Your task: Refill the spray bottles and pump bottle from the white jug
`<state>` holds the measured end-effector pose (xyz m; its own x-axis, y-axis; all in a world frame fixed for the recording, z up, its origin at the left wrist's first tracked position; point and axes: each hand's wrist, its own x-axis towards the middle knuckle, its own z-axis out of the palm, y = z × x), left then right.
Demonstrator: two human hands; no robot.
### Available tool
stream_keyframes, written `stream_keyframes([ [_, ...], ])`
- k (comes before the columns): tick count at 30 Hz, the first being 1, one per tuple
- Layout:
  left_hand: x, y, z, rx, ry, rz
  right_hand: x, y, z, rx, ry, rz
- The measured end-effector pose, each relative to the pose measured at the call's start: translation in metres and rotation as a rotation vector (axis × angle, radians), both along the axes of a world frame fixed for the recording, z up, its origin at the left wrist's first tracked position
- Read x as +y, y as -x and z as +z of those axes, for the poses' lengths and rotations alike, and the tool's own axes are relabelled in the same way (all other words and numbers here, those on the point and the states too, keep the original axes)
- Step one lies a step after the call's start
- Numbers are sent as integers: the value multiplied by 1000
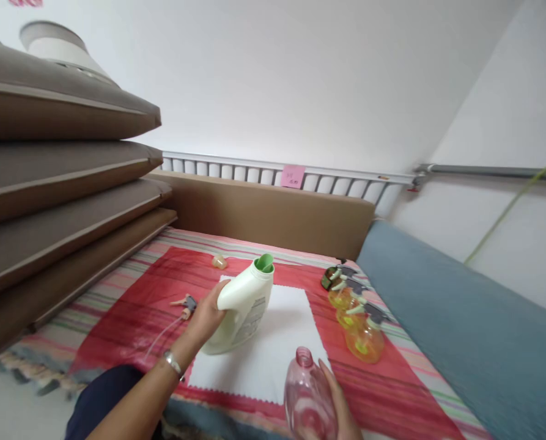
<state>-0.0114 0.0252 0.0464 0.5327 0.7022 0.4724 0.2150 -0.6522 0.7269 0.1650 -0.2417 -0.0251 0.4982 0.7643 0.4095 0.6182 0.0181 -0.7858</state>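
My left hand (207, 316) is closed around the handle of a pale green detergent jug (243, 305) with an open green spout, held tilted above a white cloth (282, 342). My right hand (334, 397) grips an empty pink clear bottle (307, 397) with its neck open, low at the front edge of the view. A loose spray trigger head (185, 304) with its thin dip tube lies on the red sheet just left of my left hand.
A row of yellow spray bottles (355, 318) with grey triggers stands right of the cloth on the red sheet (153, 287). A small beige cap (219, 262) lies farther back. Stacked brown cushions (57, 201) rise at left; a blue cushion (447, 324) at right.
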Motion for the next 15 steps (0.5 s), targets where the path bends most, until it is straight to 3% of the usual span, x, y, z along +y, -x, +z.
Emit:
stream_keyframes([
  [7,-10,-4,30,109,-221,51,-14,-47,78,-201,41,-154],
  [15,-5,-16,31,401,-274,170,-3,-86,143,-606,161,-100],
])
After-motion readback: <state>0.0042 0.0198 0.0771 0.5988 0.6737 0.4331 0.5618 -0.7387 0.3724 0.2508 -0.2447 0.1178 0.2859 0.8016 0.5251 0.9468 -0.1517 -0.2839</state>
